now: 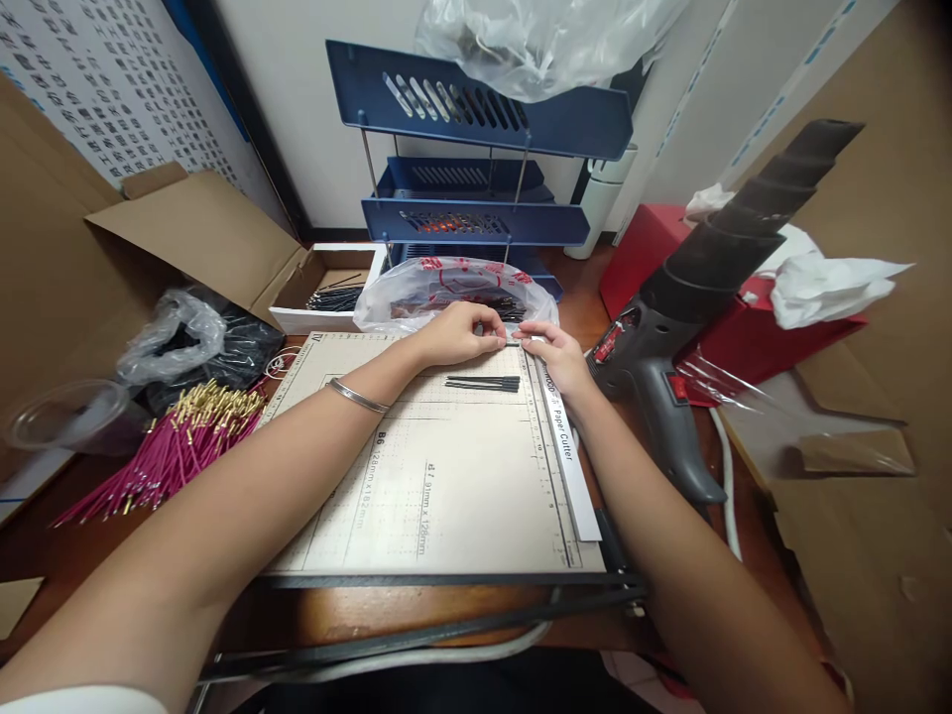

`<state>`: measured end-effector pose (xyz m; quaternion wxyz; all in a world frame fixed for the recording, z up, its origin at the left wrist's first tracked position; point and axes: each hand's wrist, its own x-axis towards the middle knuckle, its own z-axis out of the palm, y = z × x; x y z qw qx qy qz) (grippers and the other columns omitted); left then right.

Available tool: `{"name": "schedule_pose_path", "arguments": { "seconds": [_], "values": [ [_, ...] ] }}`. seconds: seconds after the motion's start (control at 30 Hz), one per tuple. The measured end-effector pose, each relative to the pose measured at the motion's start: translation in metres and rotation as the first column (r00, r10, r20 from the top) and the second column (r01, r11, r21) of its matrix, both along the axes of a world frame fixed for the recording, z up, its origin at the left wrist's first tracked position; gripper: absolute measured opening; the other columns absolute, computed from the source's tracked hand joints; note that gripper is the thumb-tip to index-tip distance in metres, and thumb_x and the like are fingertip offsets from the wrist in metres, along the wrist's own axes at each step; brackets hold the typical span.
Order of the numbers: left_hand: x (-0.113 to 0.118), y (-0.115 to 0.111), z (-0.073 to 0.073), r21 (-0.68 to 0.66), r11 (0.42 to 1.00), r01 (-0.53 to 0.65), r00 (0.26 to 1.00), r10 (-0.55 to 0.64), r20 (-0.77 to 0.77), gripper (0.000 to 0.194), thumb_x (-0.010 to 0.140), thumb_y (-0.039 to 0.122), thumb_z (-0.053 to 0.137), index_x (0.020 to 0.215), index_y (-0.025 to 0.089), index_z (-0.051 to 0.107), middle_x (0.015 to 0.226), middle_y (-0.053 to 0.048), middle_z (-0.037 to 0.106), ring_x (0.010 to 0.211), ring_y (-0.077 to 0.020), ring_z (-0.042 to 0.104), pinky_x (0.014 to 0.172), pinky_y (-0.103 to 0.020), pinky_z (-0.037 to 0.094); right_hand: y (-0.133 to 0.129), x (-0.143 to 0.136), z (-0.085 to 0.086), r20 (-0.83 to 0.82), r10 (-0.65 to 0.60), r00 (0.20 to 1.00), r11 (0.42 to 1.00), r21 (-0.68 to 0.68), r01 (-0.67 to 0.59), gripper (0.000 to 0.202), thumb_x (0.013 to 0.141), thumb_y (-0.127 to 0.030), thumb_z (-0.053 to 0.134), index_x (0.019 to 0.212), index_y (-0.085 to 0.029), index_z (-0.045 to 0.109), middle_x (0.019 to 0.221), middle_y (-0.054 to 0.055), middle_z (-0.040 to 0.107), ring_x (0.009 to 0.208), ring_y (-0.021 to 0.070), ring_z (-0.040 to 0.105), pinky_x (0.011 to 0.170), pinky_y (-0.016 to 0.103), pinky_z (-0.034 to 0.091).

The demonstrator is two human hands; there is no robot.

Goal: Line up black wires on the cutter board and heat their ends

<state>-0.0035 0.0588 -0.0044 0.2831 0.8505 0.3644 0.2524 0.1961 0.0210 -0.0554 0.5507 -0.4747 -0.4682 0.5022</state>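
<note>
Above the far edge of the cream paper cutter board [476,476], my left hand [462,333] pinches a short, thin black wire-like piece [513,344]. My right hand [556,359] is at the piece's other end, thumb and forefinger drawn close around it. Most of the piece is hidden by my fingers. Just below my hands, a small row of thin black wire-like pieces [483,383] lies flat on the board, their thicker ends to the right. A clear plastic bag with red print [453,283], holding dark pieces, lies just beyond my hands.
On the left are pink wires with gold tips [185,446] and an open carton [215,233]. A blue rack [476,223] stands behind. To the right are a dark grey heat gun [673,367] and a red tissue box [792,347]. The cutter's blade arm [446,627] runs along the front.
</note>
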Motion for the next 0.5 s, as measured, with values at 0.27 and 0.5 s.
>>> {"name": "schedule_pose_path", "arguments": {
  "seconds": [0.27,0.5],
  "values": [
    [-0.0004,0.0019,-0.002,0.011,1.0,-0.003,1.0,0.003,-0.013,0.019,0.085,0.029,0.069,0.091,0.014,0.08,0.09,-0.005,0.079,0.079,-0.0157,0.063,0.075,-0.027,0.044,-0.0022,-0.002,0.0058,-0.007,-0.015,1.0,0.999,-0.036,0.015,0.039,0.054,-0.035,0.08,0.09,-0.023,0.072,0.098,0.004,0.079,0.104,0.0254,0.069,0.106,0.045,0.05],
    [-0.0004,0.0015,-0.0015,0.012,1.0,-0.005,1.0,0.005,-0.005,0.018,0.086,0.029,0.07,0.091,0.014,0.079,0.088,-0.004,0.078,0.074,-0.0143,0.061,0.073,-0.026,0.044,-0.0039,-0.0032,0.0085,0.003,-0.015,1.0,0.999,-0.028,0.015,0.038,0.054,-0.035,0.079,0.089,-0.023,0.072,0.097,0.004,0.079,0.104,0.0259,0.069,0.105,0.044,0.05]
  ]
}}
